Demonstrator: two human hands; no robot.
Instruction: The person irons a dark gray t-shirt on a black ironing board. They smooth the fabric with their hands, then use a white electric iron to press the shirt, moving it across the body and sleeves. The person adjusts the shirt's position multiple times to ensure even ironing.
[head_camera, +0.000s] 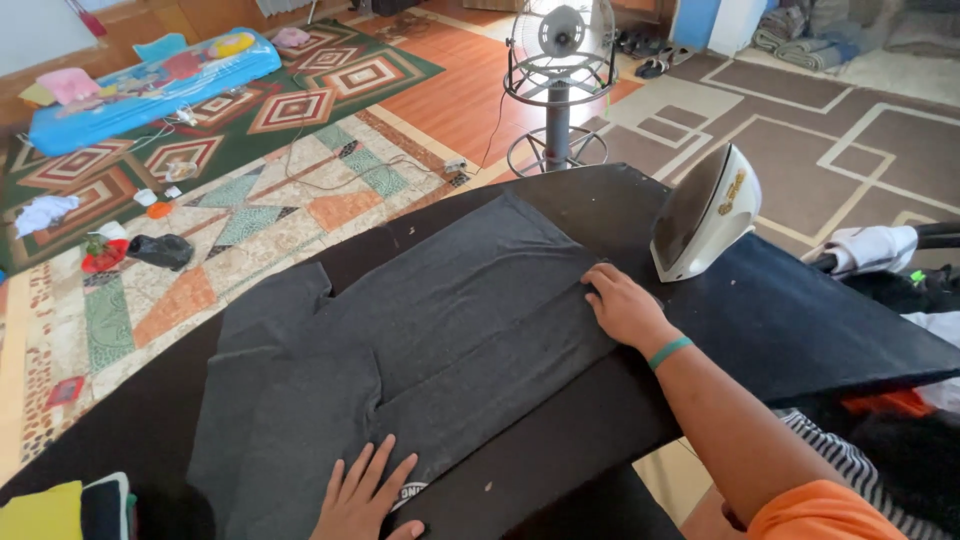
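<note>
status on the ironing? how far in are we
Done, by the look of it: the dark grey garment is spread flat on the black ironing board, with one sleeve laid out. In hand: the left hand presses its near edge and the right hand smooths its far edge. Left: the iron stands upright on its heel beside the right hand, untouched, so this side probably is not pressed yet.

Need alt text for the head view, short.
Two bare hands press flat on a dark grey garment spread over a black ironing board: left hand near its lower edge, right hand on its far side. A white iron stands upright beside the right hand.
</note>
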